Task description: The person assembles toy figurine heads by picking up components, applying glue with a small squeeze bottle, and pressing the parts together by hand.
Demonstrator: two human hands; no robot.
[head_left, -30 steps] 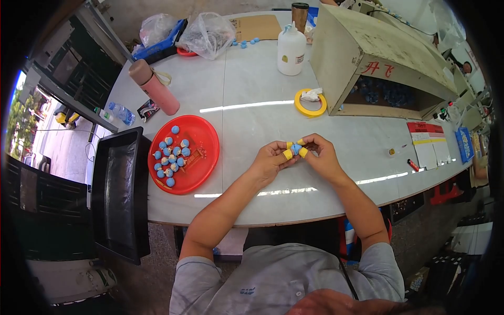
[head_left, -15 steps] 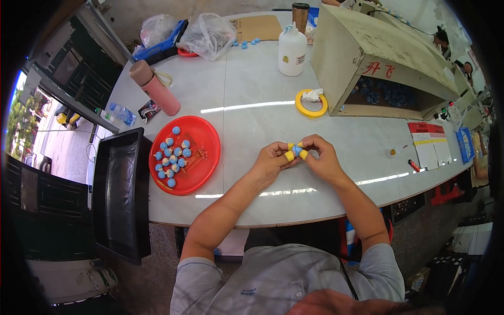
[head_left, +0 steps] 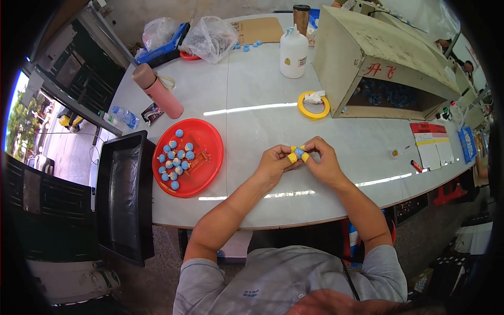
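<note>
A person in a grey short-sleeved shirt (head_left: pixel 283 268) sits at a pale, glossy-topped table (head_left: pixel 252 131), a small, rounded blue piece (head_left: pixel 299 152) held up between both hands over the near part of its surface. The left hand (head_left: pixel 273 161) pinches the piece from its left side and the right hand (head_left: pixel 324 160) from its right, thumbs toward the body and forefingers beyond, the tips of all four digits wrapped in yellow coverings (head_left: pixel 292 158). The piece sits directly between the two grips, touching both, so neither hand is the nearer; fingers hide much of it, and its long axis, if it has one, cannot be made out. Well off to the left of the left hand, a round, shallow red plastic tray (head_left: pixel 213 142) bears a loose cluster of small blue balls with pale patches (head_left: pixel 181 154), the left hand clearly the closer to it. Beyond the hands, slightly to the right, a flat yellow ring of tape (head_left: pixel 303 109) lies on the tabletop, touched by neither.
</note>
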